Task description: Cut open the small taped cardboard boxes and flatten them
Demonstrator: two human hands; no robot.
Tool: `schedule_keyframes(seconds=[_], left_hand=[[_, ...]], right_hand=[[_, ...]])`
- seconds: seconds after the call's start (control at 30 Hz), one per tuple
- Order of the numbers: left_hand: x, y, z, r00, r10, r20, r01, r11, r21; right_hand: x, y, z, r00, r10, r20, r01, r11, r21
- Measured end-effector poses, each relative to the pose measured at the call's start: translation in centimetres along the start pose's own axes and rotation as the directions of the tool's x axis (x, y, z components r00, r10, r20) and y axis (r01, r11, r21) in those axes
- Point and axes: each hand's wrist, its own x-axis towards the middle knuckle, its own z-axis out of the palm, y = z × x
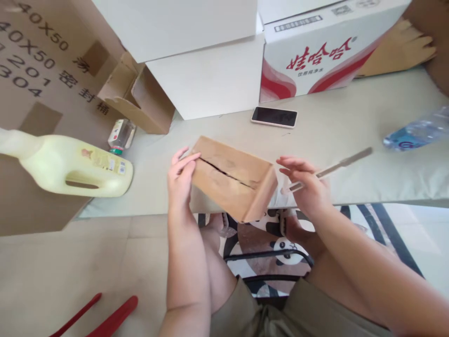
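A small brown cardboard box [231,180] rests at the near edge of the table, its top flaps meeting in a dark seam. My left hand [179,180] presses flat against the box's left end, fingers together and stretched out. My right hand [308,187] is just right of the box and grips a slim metal blade [342,164] that points up and to the right, away from the box.
A black phone [274,116] lies behind the box. White cartons [206,70] and a red-printed carton [315,51] stand at the back. A yellow jug [75,171] and a small bottle [121,135] are at left, a water bottle [417,133] at right.
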Motion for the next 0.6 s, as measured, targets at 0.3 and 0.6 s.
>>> schedule_keyframes(seconds=[0.3, 0.6], left_hand=[[0.4, -0.9, 1.4, 0.921, -0.389, -0.019, 0.342, 0.832, -0.436], [-2.9, -0.2, 3.2, 0.383, -0.53, 0.757, 0.477, 0.815, 0.329]], right_hand=[[-0.4, -0.6, 0.4, 0.889, 0.079, 0.451, -0.03, 0.993, -0.115], [0.7, -0.9, -1.6, 0.953, -0.157, 0.258, 0.146, 0.987, 0.062]])
